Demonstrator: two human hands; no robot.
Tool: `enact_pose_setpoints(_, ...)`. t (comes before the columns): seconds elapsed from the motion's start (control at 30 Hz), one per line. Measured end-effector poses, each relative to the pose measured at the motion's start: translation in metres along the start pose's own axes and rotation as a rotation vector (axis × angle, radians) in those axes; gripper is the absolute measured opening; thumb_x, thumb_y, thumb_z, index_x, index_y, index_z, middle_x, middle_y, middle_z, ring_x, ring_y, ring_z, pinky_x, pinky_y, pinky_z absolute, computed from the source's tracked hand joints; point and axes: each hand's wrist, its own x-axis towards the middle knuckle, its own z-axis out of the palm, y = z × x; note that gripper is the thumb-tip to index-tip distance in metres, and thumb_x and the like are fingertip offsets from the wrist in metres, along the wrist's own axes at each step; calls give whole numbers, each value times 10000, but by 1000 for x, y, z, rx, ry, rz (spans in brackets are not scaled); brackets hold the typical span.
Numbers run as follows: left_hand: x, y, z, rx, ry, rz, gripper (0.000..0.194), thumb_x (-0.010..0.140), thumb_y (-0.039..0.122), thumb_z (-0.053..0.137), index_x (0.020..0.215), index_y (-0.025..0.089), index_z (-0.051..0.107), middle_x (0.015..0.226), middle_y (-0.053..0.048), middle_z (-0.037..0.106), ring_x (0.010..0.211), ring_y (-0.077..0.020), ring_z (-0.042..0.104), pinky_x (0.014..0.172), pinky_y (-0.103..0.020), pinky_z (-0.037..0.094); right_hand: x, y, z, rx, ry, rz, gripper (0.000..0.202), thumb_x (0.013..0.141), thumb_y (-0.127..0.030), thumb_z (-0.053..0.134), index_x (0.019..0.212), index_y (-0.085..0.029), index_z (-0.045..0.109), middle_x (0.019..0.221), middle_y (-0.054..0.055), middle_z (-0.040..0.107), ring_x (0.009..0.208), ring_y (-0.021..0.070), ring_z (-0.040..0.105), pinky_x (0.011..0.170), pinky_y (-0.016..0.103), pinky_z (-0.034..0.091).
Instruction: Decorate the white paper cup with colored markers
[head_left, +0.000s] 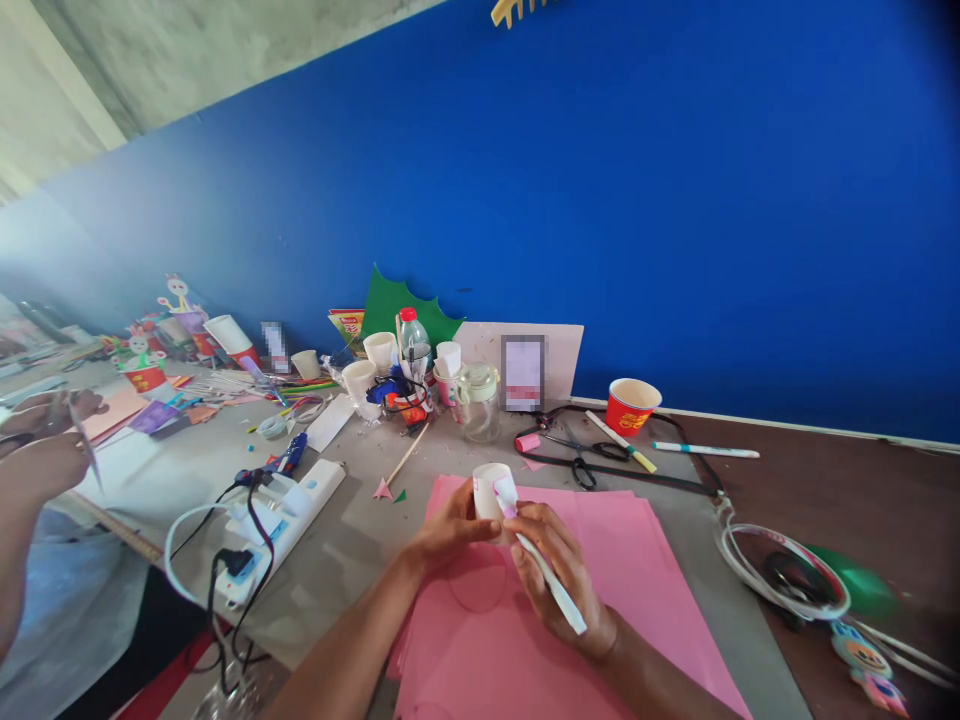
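Note:
My left hand (456, 527) grips a small white paper cup (487, 485) from its left side, thumb across the lower front. Pink-purple marks show on the cup's wall. In my right hand (559, 565) is a white marker (553, 585), slanting down to the right. The fingertips of that hand are at the cup's right side, and whether the marker's tip touches the cup is hard to make out. Beneath both hands lie pink paper sheets (630, 600), with a round outline drawn on the top one.
Behind the sheets stand a glass jar (478, 405), a red paper cup (631, 408) and black scissors (585, 472). A power strip (289, 535) with cables lies at left. Another person's hands (45, 450) hold scissors at far left. Coiled cable (780, 570) sits at right.

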Motion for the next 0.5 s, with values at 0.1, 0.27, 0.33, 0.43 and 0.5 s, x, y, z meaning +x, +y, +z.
enact_pose_setpoints(0.1, 0, -1, -1, 8, -6, -3, 528, 625, 375, 854, 1034, 169, 591, 881, -3, 615, 817, -169, 559, 718, -249, 404, 0, 1, 0, -6, -3, 4, 256, 916, -146, 483, 1122, -221, 614, 933, 88, 601, 854, 218, 603, 711, 348, 551)
enact_pose_setpoints(0.27, 0, -5, -4, 7, -7, 4, 554, 637, 356, 852, 1073, 154, 575, 898, -16, 610, 826, -168, 558, 721, -248, 414, 1, 0, 0, 3, -8, 13, 243, 920, -148, 479, 1104, -218, 622, 932, 89, 603, 860, 216, 608, 709, 342, 555)
enact_pose_setpoints(0.33, 0, -6, -4, 2, -2, 5, 559, 631, 358, 855, 1069, 153, 576, 898, -18, 610, 822, -170, 558, 718, -250, 419, 2, -1, 0, 12, 0, 11, 232, 927, -155, 472, 1091, -221, 623, 925, 88, 606, 845, 214, 611, 691, 336, 556)
enact_pose_setpoints(0.43, 0, -5, -4, -1, 10, 4, 568, 615, 369, 861, 1064, 158, 584, 884, -12, 611, 805, -166, 554, 705, -248, 417, 5, -5, -2, 24, 13, -2, 224, 936, -165, 467, 1083, -226, 624, 902, 81, 615, 825, 212, 617, 668, 329, 558)
enact_pose_setpoints(0.5, 0, -4, -3, -5, 14, -1, 576, 610, 376, 863, 1068, 160, 588, 888, -13, 617, 802, -167, 556, 708, -251, 417, 7, -7, -3, 25, 12, -15, 226, 939, -168, 467, 1086, -227, 629, 895, 81, 619, 825, 213, 622, 668, 330, 560)
